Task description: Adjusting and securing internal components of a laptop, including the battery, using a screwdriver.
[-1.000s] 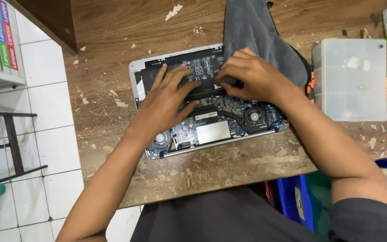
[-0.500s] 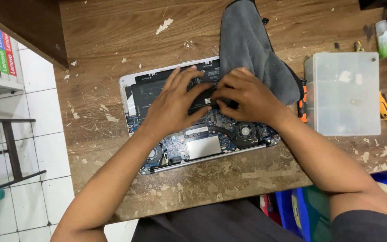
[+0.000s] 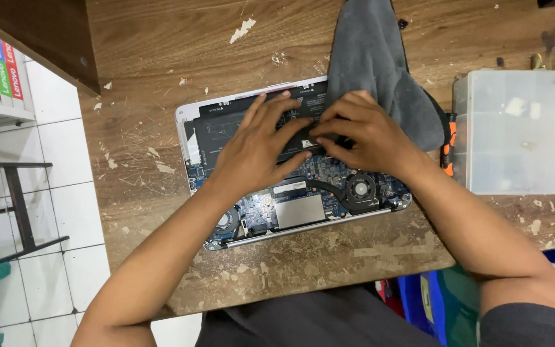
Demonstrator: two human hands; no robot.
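Head view: left hand [image 3: 258,149] lies flat, fingers spread, on the black battery [image 3: 239,125] of the opened laptop [image 3: 290,212] on the counter [image 3: 162,51]; right hand [image 3: 364,136] pinches its edge. Since a second ago, both hands keep their hold; only the view has shifted.

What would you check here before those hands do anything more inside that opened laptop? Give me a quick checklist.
1. Both hands on the battery: left hand and right hand rest on the black battery: ok.
2. Laptop fully on the wooden table: ok.
3. Circuit board free of the grey cloth: cloth overlaps the laptop's far corner: not ok.
4. Battery connector unplugged: hidden under fingers: cannot tell.
5. Plastic box apart from the laptop: ok.
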